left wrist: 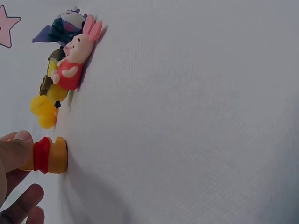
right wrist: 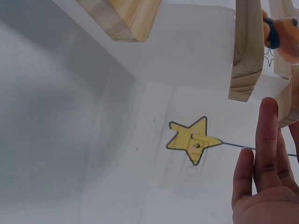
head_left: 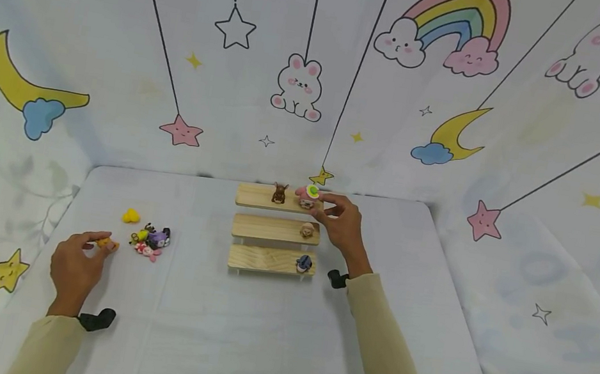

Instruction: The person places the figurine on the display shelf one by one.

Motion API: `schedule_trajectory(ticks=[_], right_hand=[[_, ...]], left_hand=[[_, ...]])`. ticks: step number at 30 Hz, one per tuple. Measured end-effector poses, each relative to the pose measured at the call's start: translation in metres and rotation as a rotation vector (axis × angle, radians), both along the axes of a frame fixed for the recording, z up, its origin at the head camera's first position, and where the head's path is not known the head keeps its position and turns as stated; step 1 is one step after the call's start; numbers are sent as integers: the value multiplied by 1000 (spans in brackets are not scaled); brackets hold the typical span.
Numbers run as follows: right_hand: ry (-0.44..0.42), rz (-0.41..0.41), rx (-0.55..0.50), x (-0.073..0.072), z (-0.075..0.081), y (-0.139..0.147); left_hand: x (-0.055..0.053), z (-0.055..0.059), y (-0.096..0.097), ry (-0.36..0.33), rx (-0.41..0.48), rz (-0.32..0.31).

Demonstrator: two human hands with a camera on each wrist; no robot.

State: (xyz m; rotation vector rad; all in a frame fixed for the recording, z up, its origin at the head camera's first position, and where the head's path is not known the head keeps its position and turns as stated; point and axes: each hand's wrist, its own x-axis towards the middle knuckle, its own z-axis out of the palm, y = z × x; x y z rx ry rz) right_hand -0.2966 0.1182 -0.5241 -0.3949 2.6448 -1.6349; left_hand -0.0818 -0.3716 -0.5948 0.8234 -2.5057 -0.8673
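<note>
On the left of the table, my left hand (head_left: 76, 263) pinches a small orange figurine (left wrist: 57, 156) with a red band between thumb and fingers. Its base is right at the white cloth. Beyond it lies a group of figurines, including a pink piglet figurine (left wrist: 77, 56) in red and a purple figurine (head_left: 158, 238). My right hand (head_left: 343, 226) holds a pink figurine (head_left: 306, 201) with a green and yellow top at the right end of the top step of a wooden shelf (head_left: 253, 226). Fingers partly cover its right side.
A brown figurine (head_left: 279, 193) stands left of the pink one on the top step. The middle step bears a tan figurine (head_left: 307, 231), the bottom step a blue-grey figurine (head_left: 303, 264), both at the right end. A yellow piece (head_left: 131, 215) lies near the left group.
</note>
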Motion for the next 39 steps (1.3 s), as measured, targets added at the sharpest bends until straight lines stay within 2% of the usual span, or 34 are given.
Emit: schedule_trajectory(ticks=[9,18,24,28,34,39], right_hand=[[3,-12,9,0,-1,0],[-3,-5,3,0,-3,0],[0,-5,1,-1,-2,0],[8,-1,7,0,0,1],[6,-2,6,0,-1,1],[-3,-11,5,-1,-2,1]], left_hand=[[0,2,-3,-50,20,-9],[0,-7,-2,-33,16,62],[-2,-10,-7,-20,17,25],[-3,-8,-7,-12,32,12],[-2,-4,-4,-48,70,55],[-1,-7,-4,-54,63,66]])
